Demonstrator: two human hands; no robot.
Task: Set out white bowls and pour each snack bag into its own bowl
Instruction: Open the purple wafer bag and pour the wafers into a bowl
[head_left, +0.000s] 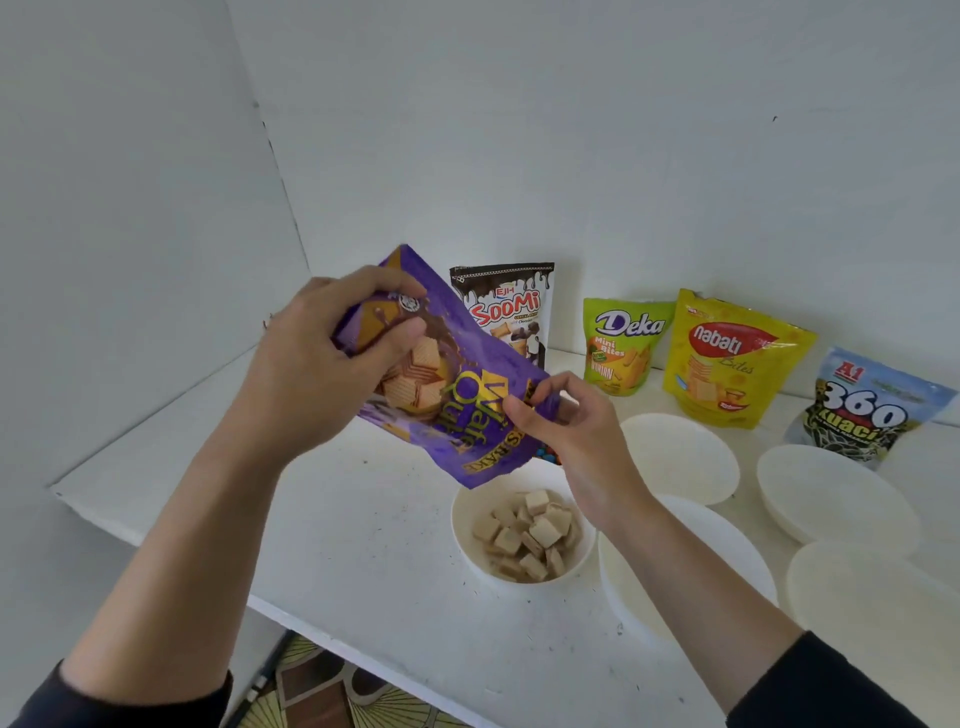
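Note:
A purple wafer bag (457, 379) hangs upside down over a white bowl (467, 551) that holds several beige wafer cubes (530, 535). My left hand (322, 364) grips the bag's raised bottom end. My right hand (566, 431) pinches the bag's lower corner by its mouth. Several other white bowls sit to the right: one behind (680, 457), one under my right wrist (691, 551), one further right (831, 493) and one at the frame edge (872, 587).
Against the back wall stand a Soomi bag (506, 312), a green Deka bag (621, 345), a yellow Nabati bag (727, 358) and a 360 Kuaci bag (867, 405). Something colourful (548, 454) peeks out behind the purple bag. The white shelf's front edge (363, 644) runs diagonally below.

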